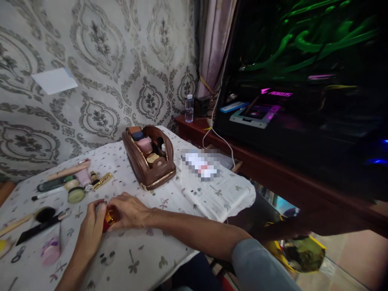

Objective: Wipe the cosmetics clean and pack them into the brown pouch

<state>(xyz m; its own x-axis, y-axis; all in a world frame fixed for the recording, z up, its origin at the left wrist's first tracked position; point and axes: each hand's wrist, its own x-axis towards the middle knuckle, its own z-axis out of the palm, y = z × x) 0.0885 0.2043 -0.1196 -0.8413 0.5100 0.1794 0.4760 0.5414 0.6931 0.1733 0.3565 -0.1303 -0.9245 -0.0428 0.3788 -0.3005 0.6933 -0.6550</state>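
Both of my hands close around a small red and gold cosmetic container (109,218) over the near part of the cloth. My left hand (91,223) grips its red part, while the fingers of my right hand (129,210) are wrapped at its gold part. Much of the container is hidden by my fingers. Beyond them stands an unzipped brown makeup bag (138,169) with a pink jar (144,145) and several other cosmetics inside. Left of the bag lie a green-lidded jar (75,195), a pink tube (83,178) and a gold tube (102,181).
Makeup brushes (44,214), a pink-purple tube (50,247) and a small metal item (18,254) lie at the left. A blurred-out phone-like object (200,165) rests right of the bag. A water bottle (189,109) stands on the red-brown desk (194,130) beside a dark computer case.
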